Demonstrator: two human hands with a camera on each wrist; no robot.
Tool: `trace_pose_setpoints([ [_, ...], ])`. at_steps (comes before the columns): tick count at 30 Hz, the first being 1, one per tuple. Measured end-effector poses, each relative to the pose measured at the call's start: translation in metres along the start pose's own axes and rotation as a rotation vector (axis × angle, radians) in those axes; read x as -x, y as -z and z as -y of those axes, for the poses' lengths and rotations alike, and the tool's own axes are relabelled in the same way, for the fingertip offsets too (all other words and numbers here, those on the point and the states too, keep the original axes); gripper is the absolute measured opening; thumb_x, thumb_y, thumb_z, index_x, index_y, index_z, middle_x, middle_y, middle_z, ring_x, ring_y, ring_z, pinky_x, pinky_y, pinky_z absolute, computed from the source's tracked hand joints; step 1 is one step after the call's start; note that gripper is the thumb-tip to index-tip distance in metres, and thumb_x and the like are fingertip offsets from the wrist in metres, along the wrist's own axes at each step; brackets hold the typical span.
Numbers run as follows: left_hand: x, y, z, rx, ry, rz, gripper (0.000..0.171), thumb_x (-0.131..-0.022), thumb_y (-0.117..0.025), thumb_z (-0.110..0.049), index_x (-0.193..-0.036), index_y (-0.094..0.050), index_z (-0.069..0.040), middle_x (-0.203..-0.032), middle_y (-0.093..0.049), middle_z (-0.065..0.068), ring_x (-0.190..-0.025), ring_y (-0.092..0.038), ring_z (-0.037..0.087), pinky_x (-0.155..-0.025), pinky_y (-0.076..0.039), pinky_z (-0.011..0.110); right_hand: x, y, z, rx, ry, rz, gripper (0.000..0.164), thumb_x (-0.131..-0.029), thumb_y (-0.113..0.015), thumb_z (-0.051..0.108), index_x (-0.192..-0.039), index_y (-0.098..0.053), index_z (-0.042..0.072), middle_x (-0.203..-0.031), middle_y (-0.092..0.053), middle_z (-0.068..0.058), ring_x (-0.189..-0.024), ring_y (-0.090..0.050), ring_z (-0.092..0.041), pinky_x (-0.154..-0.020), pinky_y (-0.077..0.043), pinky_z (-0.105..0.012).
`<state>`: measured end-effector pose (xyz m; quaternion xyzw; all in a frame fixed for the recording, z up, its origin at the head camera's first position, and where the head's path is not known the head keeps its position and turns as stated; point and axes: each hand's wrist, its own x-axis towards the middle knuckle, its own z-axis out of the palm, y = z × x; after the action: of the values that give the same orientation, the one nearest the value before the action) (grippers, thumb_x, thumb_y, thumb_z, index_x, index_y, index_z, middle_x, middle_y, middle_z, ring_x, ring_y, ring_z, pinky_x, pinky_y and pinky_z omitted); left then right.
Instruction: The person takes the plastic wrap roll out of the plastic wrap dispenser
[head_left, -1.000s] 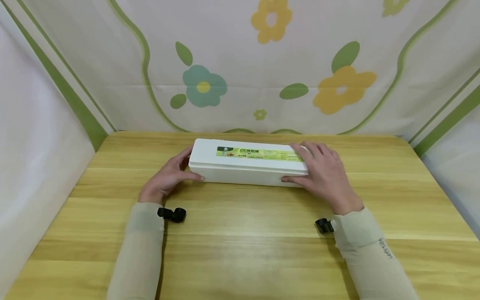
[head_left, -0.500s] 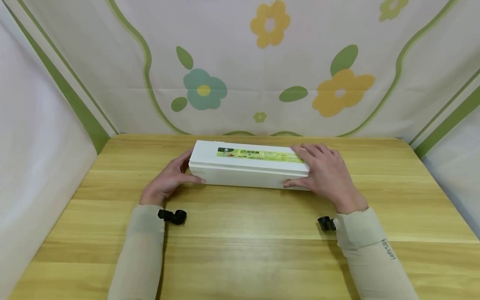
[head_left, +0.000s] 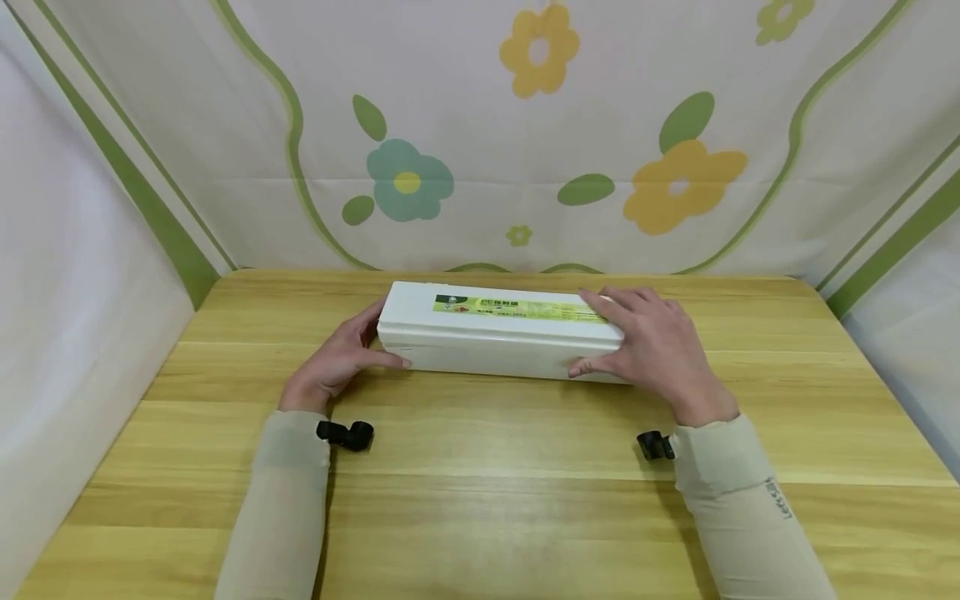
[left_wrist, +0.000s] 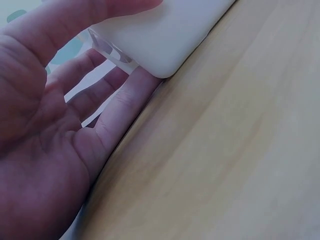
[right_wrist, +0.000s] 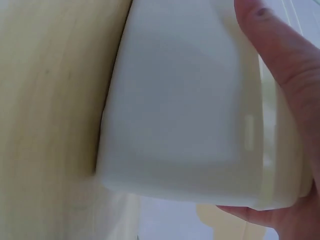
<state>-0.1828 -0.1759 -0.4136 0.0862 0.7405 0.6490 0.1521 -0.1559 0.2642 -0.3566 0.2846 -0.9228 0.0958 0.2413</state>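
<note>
A long white cling film box (head_left: 480,350) with a green and yellow label on its lid lies across the wooden table. My left hand (head_left: 337,354) holds its left end, thumb on the front face and fingers behind. In the left wrist view, the thumb (left_wrist: 90,15) lies along the white cling film box (left_wrist: 155,42), and the other fingers reach round its end, close over the tabletop. My right hand (head_left: 660,350) grips the right end from above, thumb on the front and fingers over the lid, covering part of the label. The lid looks closed.
The wooden table (head_left: 480,492) spreads out in front of the box. Behind it hangs a flowered curtain (head_left: 480,108), with more cloth at both sides. Small black wrist cameras (head_left: 348,434) stick out from both sleeves.
The box's right end has come slightly toward me and to the right along with my right hand. My left hand keeps its hold; the whole view has shifted a little.
</note>
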Motion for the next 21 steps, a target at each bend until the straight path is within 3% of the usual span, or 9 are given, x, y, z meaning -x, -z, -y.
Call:
trace_pose_setpoints([
  [3,-0.0002,-0.0006,0.0005,-0.003,-0.005,-0.002,0.113,-0.076,-0.093,0.004,-0.169,-0.038,-0.029,-0.172,-0.04,0.0,-0.16,-0.026,0.022,-0.133,-0.017,0.052,-0.0002,-0.0008,-0.0018,-0.018,0.0,-0.019,0.114,-0.057,-0.077,0.089,-0.146,-0.069,0.018,-0.128,-0.076,-0.016,-0.114,-0.07,-0.043,-0.083,-0.057,-0.065],
  [5,-0.0004,-0.0006,0.0006,-0.003,-0.008,-0.002,0.112,-0.076,-0.093,0.004,-0.168,-0.038,-0.029,-0.172,-0.039,0.0,-0.161,-0.026,0.022,-0.133,-0.016,0.052,-0.0004,-0.0014,-0.0023,-0.027,0.0,-0.025,0.113,-0.058,-0.076,0.09,-0.146,-0.069,0.018,-0.128,-0.076,-0.016,-0.114,-0.07,-0.042,-0.082,-0.058,-0.064],
  [10,-0.0018,0.0,0.0,-0.009,-0.013,0.006,0.111,-0.077,-0.093,0.003,-0.168,-0.039,-0.029,-0.172,-0.039,0.0,-0.16,-0.027,0.022,-0.133,-0.018,0.052,-0.0012,-0.0009,-0.0018,-0.043,-0.015,-0.037,0.113,-0.047,-0.098,0.067,-0.145,-0.07,0.017,-0.128,-0.075,-0.016,-0.116,-0.07,-0.042,-0.084,-0.057,-0.065],
  [16,-0.0033,0.0001,0.0,-0.016,-0.006,0.013,0.11,-0.078,-0.091,0.004,-0.168,-0.039,-0.032,-0.169,-0.041,-0.003,-0.154,-0.034,0.021,-0.127,-0.03,0.044,-0.0034,0.0013,-0.0006,-0.04,-0.038,-0.02,0.115,-0.046,-0.101,0.065,-0.145,-0.069,0.016,-0.131,-0.074,-0.015,-0.122,-0.066,-0.042,-0.09,-0.054,-0.068],
  [21,-0.0044,-0.0018,0.0011,-0.017,-0.001,0.008,0.109,-0.078,-0.091,0.004,-0.167,-0.04,-0.031,-0.169,-0.042,-0.003,-0.154,-0.036,0.021,-0.125,-0.031,0.042,-0.0034,0.0023,-0.001,-0.06,-0.044,-0.011,0.115,-0.046,-0.101,0.064,-0.145,-0.069,0.015,-0.132,-0.073,-0.015,-0.122,-0.066,-0.042,-0.091,-0.053,-0.069],
])
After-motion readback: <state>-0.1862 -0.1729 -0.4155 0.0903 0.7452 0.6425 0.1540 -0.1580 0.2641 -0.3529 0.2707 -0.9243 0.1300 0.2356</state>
